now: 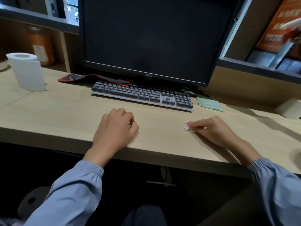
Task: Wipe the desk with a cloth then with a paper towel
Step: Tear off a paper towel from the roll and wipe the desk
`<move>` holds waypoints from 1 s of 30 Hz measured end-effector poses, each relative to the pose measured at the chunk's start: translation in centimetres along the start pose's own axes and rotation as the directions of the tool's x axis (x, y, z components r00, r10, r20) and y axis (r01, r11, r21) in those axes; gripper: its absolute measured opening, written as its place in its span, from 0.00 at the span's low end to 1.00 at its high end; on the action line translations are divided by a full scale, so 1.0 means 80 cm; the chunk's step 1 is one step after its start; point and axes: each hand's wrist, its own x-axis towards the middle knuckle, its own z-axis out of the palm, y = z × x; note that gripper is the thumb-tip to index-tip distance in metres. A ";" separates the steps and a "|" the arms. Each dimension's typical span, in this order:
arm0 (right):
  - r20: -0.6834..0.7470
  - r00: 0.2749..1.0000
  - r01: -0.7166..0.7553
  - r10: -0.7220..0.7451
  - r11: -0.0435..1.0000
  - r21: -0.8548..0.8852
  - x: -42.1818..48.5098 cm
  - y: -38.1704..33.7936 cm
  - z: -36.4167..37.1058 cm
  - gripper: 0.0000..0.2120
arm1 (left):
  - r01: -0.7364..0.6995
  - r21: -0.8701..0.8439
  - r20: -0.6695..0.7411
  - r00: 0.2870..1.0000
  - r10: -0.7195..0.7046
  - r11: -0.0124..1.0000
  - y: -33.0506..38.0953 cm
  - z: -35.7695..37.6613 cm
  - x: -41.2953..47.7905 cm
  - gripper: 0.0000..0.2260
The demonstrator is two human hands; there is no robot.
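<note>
The light wooden desk [68, 111] runs across the view. My right hand [213, 130] rests on it at the right and pinches a small crumpled wad of white paper [186, 125] between thumb and fingertips. My left hand [115, 128] rests near the desk's front edge with fingers loosely curled and nothing in it. A pale green cloth [210, 104] lies flat on the desk just right of the keyboard, beyond my right hand. A white paper towel roll [27, 72] stands upright at the far left.
A grey keyboard [141, 94] lies under a dark Dell monitor [154, 39]. A black and red mouse pad [91, 78] is tucked behind the keyboard. A white object [289, 108] sits at the right edge. Shelves with books and a jar line the back.
</note>
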 end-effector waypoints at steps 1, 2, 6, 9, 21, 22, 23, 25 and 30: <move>0.006 1.000 0.003 -0.003 1.000 -0.001 0.007 -0.005 0.002 0.14 | 0.001 0.018 0.003 1.000 -0.001 1.000 0.002 0.001 0.000 0.11; 0.011 1.000 0.019 -0.019 1.000 -0.003 0.015 -0.013 0.004 0.13 | 0.007 0.030 0.011 1.000 -0.007 1.000 0.003 0.001 0.001 0.11; -0.021 0.981 0.190 -0.191 0.981 -0.043 0.060 -0.066 0.039 0.11 | 0.018 0.022 0.056 0.998 -0.019 1.000 0.001 -0.002 0.001 0.11; -0.032 0.967 0.250 -0.252 0.967 -0.042 0.101 -0.111 0.067 0.11 | 0.034 -0.003 0.103 0.994 -0.033 0.999 -0.002 -0.007 0.003 0.11; -0.063 0.971 0.229 -0.230 0.973 -0.016 0.011 -0.090 0.039 0.12 | 0.028 -0.026 0.159 0.987 -0.023 0.999 -0.008 -0.015 0.003 0.11; -0.085 0.972 0.219 -0.220 0.976 -0.016 -0.012 -0.080 0.035 0.13 | 0.018 -0.009 0.164 0.986 -0.017 1.000 -0.008 -0.014 0.003 0.12; -0.101 0.973 0.209 -0.209 0.978 -0.017 -0.035 -0.070 0.030 0.14 | 0.010 0.009 0.172 0.985 -0.011 1.000 -0.007 -0.013 0.003 0.13; -0.129 0.976 0.178 -0.178 0.984 -0.018 -0.074 -0.055 0.021 0.22 | -0.007 0.044 0.177 0.984 -0.001 0.999 -0.006 -0.012 0.002 0.15; -0.069 0.996 0.052 -0.050 0.998 0.034 -0.087 -0.042 0.004 0.16 | -0.021 0.054 0.153 0.988 0.013 0.998 -0.008 -0.005 -0.001 0.15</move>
